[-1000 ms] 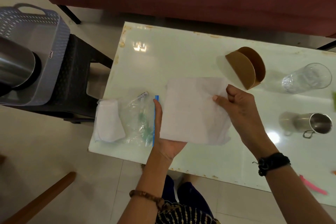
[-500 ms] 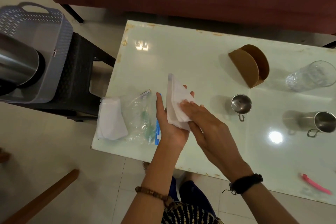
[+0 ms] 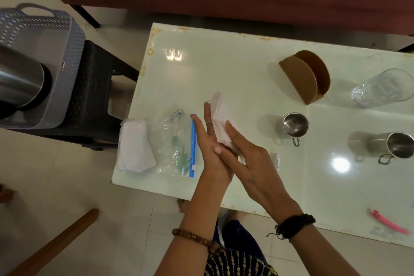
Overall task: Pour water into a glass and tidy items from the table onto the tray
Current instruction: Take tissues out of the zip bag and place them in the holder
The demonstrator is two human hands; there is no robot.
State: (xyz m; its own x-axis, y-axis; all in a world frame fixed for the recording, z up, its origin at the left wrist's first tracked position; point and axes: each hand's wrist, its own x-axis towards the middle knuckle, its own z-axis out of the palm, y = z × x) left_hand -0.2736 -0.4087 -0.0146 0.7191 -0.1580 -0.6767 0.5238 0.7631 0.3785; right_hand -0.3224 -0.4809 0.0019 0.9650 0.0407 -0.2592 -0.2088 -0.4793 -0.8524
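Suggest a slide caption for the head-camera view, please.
Left hand and right hand press a folded white napkin between them above the glass-topped table.

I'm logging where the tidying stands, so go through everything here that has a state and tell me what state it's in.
napkin: folded small, pressed between both palms
left hand: flat under the napkin
right hand: flat on top of it
zip bag: lying flat on the table
glass: on its side, looks empty
small steel cup: upright, empty
larger steel mug: tipped on its side
brown holder: upright, empty
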